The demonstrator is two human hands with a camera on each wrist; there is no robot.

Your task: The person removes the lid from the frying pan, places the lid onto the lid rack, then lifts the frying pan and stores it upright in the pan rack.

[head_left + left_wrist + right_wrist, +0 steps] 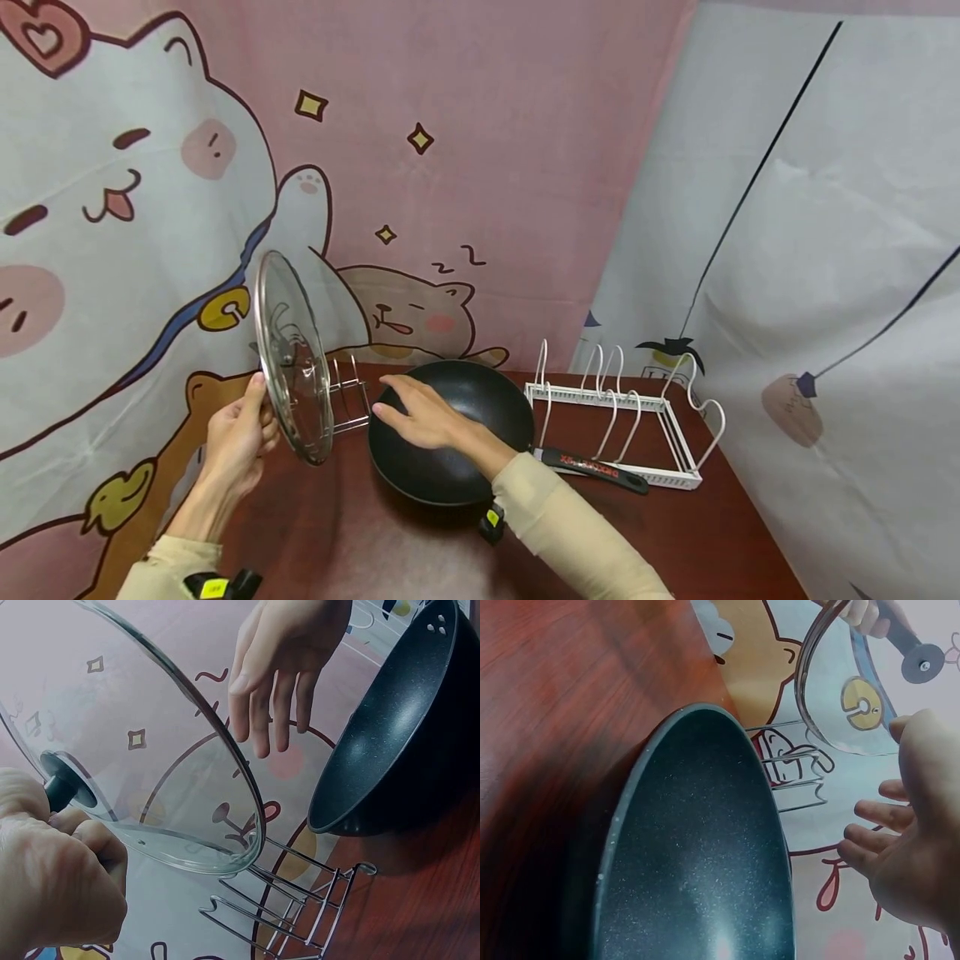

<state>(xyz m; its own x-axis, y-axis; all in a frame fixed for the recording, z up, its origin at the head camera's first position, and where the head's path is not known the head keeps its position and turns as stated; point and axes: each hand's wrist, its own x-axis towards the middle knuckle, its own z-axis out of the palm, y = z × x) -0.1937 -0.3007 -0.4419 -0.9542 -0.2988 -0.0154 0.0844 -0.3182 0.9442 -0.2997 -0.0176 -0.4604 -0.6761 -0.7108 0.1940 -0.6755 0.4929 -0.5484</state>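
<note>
A glass pot lid (296, 358) with a metal rim stands tilted nearly upright at the left. My left hand (234, 437) grips it by its dark knob (66, 784), seen best in the left wrist view. A black wok (442, 467) with a long dark handle (592, 471) sits on the table, handle pointing right. Over the wok hovers my right hand (423, 417), fingers extended and holding nothing. In the right wrist view this hand (922, 832) is apart from both the wok (697, 847) and the lid (808, 682).
A small metal wire rack (348, 396) stands behind the lid, left of the wok. To the right is a white rack (678, 479) with upright loops; the wok's handle reaches across its front. A patterned cloth (480, 100) hangs behind the brown table (300, 533).
</note>
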